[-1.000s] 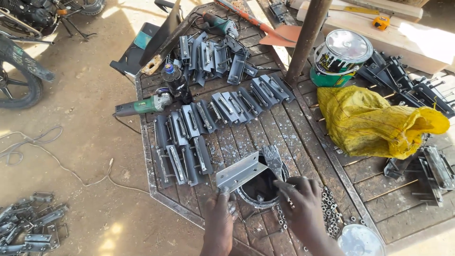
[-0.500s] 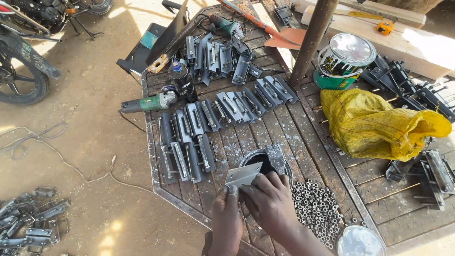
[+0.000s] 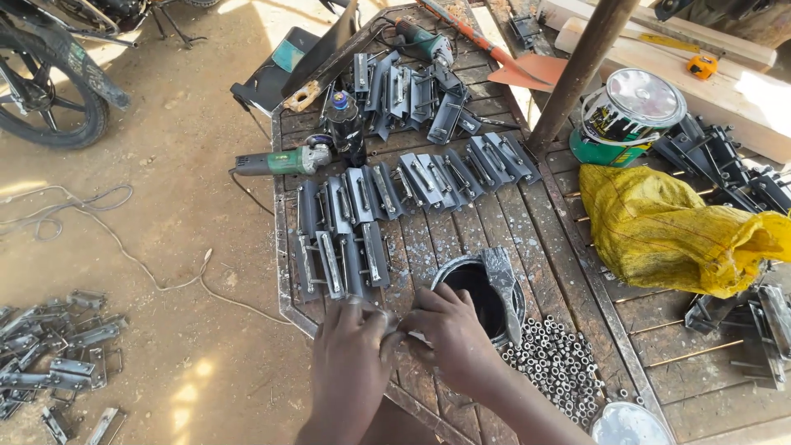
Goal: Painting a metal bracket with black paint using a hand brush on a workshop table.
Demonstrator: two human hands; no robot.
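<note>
While both hands meet at the near edge of the metal counter (image 3: pixel 527 239), the black round tin (image 3: pixel 478 288) serves as landmark. Just left and near of the tin: left hand (image 3: pixel 350 363) and right hand (image 3: pixel 449 334), knuckles up, fingers curled in, touching each other over a small grey metal piece (image 3: pixel 394 317) mostly hidden between them. Both grips closed on that piece; how narrow, cannot tell, fingertips are hidden. Right forearm runs off toward the near right; left wrist drops straight to the bottom edge.

A flat grey metal bracket (image 3: pixel 501 284) lies across the tin's right rim. Right and near of the tin: heap of small silver nuts (image 3: pixel 556 371). Further near right: part of a shiny round lid (image 3: pixel 630 424).

Packages: crumpled yellow sack (image 3: pixel 667 227) right of the tin, well apart. Beyond the sack, a round paint can (image 3: pixel 626 115), green base, black-and-white label band, shiny lid. Far left of the tin, a dark spray can with blue cap (image 3: pixel 342 124), upright, beside a green angle grinder (image 3: pixel 280 161). Rows of grey steel brackets (image 3: pixel 387 189) between the tin and those tools. Rusty pole (image 3: pixel 577 70) stands beyond the tin. Yellow tape measure (image 3: pixel 703 66) far right on a pale plank.

Left of the counter, on the dirt floor: loose pile of more brackets (image 3: pixel 58 354), motorbike wheel (image 3: pixel 49 91) at far left.
</note>
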